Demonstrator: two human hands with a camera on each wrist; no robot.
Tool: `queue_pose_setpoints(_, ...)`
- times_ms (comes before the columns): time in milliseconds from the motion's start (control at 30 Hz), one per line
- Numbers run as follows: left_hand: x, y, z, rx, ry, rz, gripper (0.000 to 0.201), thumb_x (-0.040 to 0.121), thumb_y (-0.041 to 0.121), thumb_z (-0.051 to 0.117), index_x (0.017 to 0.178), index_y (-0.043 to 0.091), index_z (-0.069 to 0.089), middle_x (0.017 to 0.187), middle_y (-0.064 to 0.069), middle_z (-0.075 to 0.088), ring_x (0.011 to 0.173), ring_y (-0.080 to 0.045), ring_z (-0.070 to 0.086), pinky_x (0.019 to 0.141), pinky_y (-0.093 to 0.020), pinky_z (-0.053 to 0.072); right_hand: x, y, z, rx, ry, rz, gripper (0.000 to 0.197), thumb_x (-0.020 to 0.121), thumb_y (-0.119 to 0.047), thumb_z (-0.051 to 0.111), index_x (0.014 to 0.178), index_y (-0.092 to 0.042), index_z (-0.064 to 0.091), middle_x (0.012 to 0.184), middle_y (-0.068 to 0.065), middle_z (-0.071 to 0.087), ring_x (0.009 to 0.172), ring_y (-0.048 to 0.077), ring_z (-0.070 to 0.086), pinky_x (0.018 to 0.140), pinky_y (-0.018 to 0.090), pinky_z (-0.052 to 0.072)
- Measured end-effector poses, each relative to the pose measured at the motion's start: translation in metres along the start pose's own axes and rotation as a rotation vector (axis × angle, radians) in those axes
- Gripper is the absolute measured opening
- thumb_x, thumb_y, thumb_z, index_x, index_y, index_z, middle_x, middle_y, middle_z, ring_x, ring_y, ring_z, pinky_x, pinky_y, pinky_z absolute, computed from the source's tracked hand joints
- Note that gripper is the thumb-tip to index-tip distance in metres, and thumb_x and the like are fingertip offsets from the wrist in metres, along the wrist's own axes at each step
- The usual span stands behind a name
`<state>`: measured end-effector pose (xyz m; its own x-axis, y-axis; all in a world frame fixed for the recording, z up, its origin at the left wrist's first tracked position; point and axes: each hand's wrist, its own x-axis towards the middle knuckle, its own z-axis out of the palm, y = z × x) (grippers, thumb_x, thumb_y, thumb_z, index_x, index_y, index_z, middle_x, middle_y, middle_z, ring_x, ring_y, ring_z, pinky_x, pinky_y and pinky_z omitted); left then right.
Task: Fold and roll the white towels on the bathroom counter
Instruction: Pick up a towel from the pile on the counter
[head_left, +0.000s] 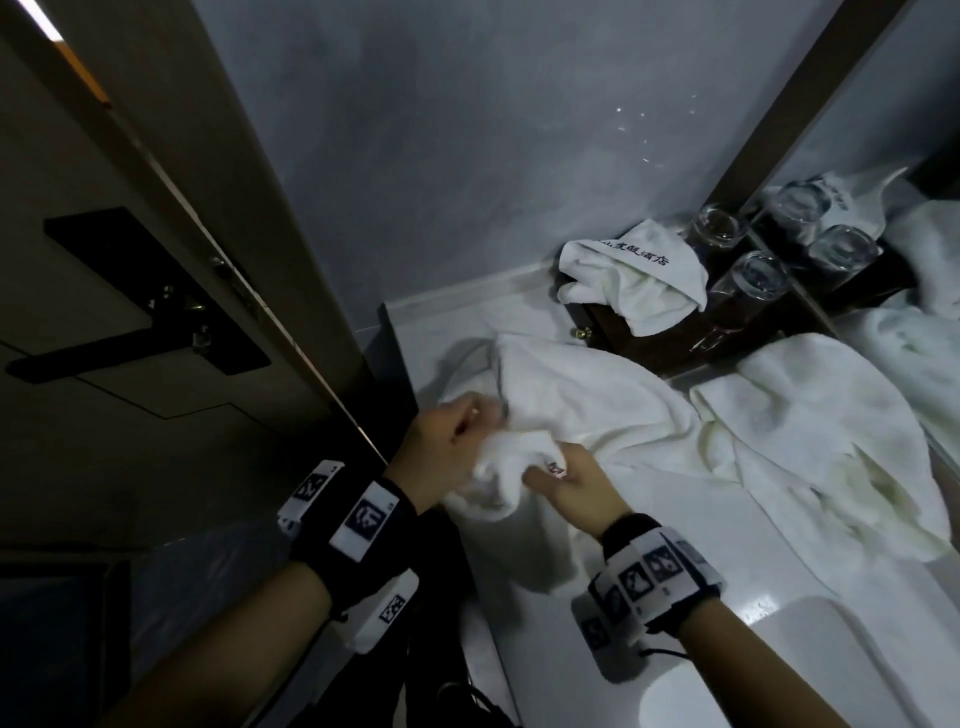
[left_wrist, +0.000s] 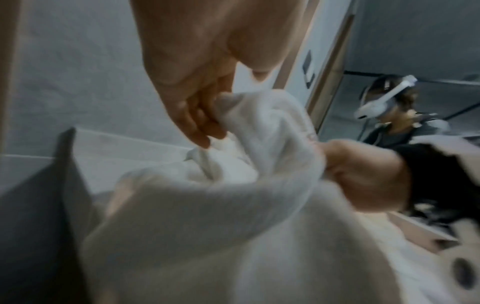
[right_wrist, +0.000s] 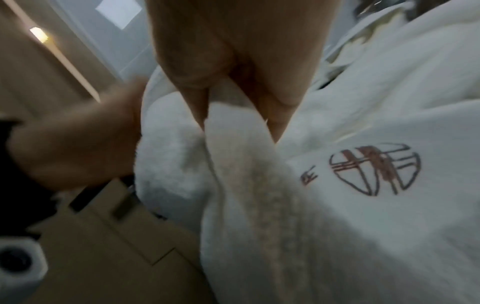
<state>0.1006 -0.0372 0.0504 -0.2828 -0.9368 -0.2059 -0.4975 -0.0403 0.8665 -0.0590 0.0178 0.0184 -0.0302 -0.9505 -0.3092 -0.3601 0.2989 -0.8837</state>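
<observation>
A white towel (head_left: 587, 410) lies crumpled on the white bathroom counter (head_left: 701, 587), its near end bunched and lifted between both hands. My left hand (head_left: 447, 441) grips the bunched edge from the left; in the left wrist view its fingers (left_wrist: 197, 121) curl into the cloth (left_wrist: 233, 205). My right hand (head_left: 566, 480) pinches the towel's edge from the right, fingers (right_wrist: 275, 117) closed on a fold beside a red-brown logo (right_wrist: 374, 168). A second white towel (head_left: 831, 457) sprawls to the right. A third, with dark lettering, (head_left: 634, 280) drapes over a dark wooden box.
Upturned glasses (head_left: 748, 280) stand on the dark wooden box (head_left: 649, 332) against a mirror (head_left: 893, 249) at the back right. A door with a black handle (head_left: 130, 322) stands close on the left. A sink basin (head_left: 779, 675) opens at the lower right.
</observation>
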Motion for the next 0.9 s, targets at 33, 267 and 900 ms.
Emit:
queue_pose_setpoints(33, 0.007, -0.007, -0.001, 0.074, 0.074, -0.018, 0.019, 0.089, 0.016, 0.057, 0.094, 0.0, 0.064, 0.093, -0.026, 0.061, 0.089, -0.032, 0.06, 0.081, -0.028, 0.046, -0.001, 0.004, -0.007, 0.076, 0.04, 0.066, 0.012, 0.085, 0.005, 0.055, 0.094, 0.006, 0.063, 0.082, 0.011, 0.06, 0.076, 0.018, 0.055, 0.069, 0.027, 0.043)
queue_pose_setpoints(267, 0.015, -0.065, 0.006, 0.078, -0.072, -0.234, 0.058, 0.078, 0.0, 0.067, 0.13, -0.001, 0.042, 0.122, -0.028, 0.05, 0.11, -0.037, 0.054, 0.092, -0.049, 0.049, -0.003, 0.01, -0.056, 0.311, 0.561, 0.264, 0.006, 0.085, -0.005, 0.051, 0.08, -0.006, 0.054, 0.07, 0.008, 0.054, 0.069, 0.02, 0.056, 0.064, 0.029, 0.044)
queue_pose_setpoints(900, 0.056, 0.015, -0.032, -0.348, 0.247, 0.041, 0.014, 0.096, 0.013, 0.044, 0.106, 0.006, 0.051, 0.093, -0.009, 0.06, 0.092, -0.023, 0.057, 0.081, -0.025, 0.047, 0.007, 0.023, -0.006, -0.79, -0.133, -0.165, 0.029, 0.081, -0.017, 0.06, 0.11, -0.017, 0.056, 0.115, 0.001, 0.059, 0.119, 0.014, 0.048, 0.108, 0.025, 0.02)
